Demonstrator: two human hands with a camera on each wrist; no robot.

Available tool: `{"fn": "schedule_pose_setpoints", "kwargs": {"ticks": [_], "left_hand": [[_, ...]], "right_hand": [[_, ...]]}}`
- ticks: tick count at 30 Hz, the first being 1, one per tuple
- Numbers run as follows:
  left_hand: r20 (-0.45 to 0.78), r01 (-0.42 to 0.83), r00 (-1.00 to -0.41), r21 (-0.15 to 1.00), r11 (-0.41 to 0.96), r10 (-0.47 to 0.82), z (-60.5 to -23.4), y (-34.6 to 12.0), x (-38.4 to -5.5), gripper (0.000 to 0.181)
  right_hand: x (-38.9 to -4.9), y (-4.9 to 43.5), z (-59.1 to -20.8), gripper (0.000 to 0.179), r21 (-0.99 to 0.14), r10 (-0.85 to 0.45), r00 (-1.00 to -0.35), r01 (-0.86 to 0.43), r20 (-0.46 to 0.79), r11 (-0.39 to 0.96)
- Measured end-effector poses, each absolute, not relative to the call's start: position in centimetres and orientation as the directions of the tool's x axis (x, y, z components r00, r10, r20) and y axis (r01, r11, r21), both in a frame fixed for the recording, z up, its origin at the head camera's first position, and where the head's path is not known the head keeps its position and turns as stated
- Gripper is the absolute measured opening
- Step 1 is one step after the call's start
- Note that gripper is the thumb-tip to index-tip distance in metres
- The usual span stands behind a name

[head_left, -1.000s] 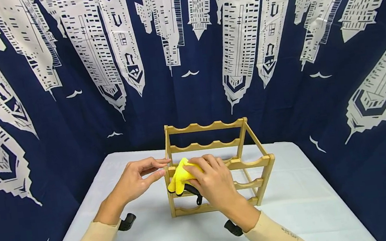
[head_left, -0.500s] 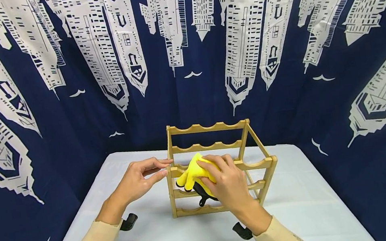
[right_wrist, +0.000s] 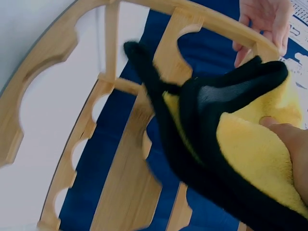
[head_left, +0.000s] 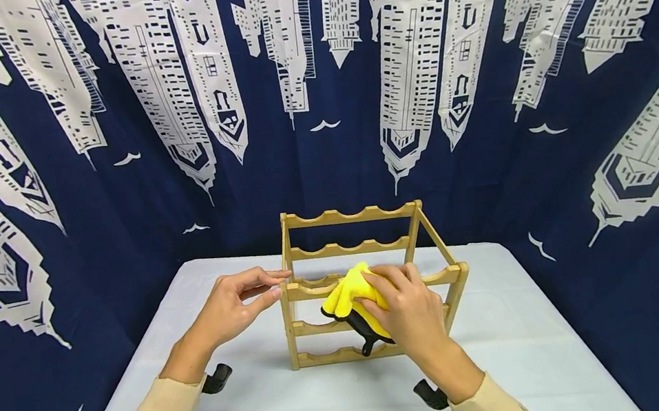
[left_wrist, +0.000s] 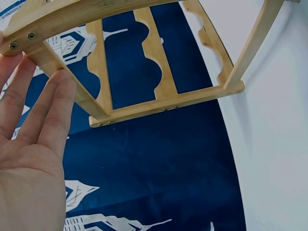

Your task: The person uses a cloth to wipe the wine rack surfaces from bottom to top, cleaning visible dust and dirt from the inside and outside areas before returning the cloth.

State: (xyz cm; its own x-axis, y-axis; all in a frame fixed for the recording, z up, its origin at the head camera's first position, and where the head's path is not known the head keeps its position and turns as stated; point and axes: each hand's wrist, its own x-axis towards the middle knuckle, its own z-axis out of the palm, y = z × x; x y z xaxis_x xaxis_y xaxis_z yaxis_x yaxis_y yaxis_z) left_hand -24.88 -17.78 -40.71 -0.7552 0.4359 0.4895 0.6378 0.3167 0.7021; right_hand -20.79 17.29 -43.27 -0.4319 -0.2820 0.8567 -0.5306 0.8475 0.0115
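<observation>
A wooden wine rack with scalloped rails stands on the white-covered table. My left hand holds its near left upper corner, thumb in front and fingers reaching past the post; in the left wrist view the fingers lie against the wood. My right hand grips a bunched yellow cleaning cloth with black edging and a hanging loop, over the middle of the rack's front top rail. Up close in the right wrist view, the cloth folds around the fingers and hides part of the rail.
A dark blue curtain printed with white buildings hangs behind and beside the table. Black wrist camera mounts stick out below both wrists. The rack's open bays hold no bottles.
My right hand has moved the cloth rightward along the front top rail, from near the left post to the middle. My left hand has stayed at the rack's corner.
</observation>
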Motion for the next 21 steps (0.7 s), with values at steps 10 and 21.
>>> {"fn": "schedule_pose_setpoints", "kwargs": {"ticks": [10,21], "left_hand": [[0.483,0.624,-0.768,0.714,0.318,0.421,-40.9,-18.0,-24.9,0.011],[0.47,0.615,-0.775,0.717,0.329,0.424,-40.9,-17.9,-25.1,0.008]], "right_hand": [[-21.2,19.7,-43.5,0.065,0.072,-0.321,-0.386,-0.538,0.865,0.84],[-21.1,20.7,-43.3,0.061,-0.045,-0.248,-0.42,-0.575,0.873,0.817]]}}
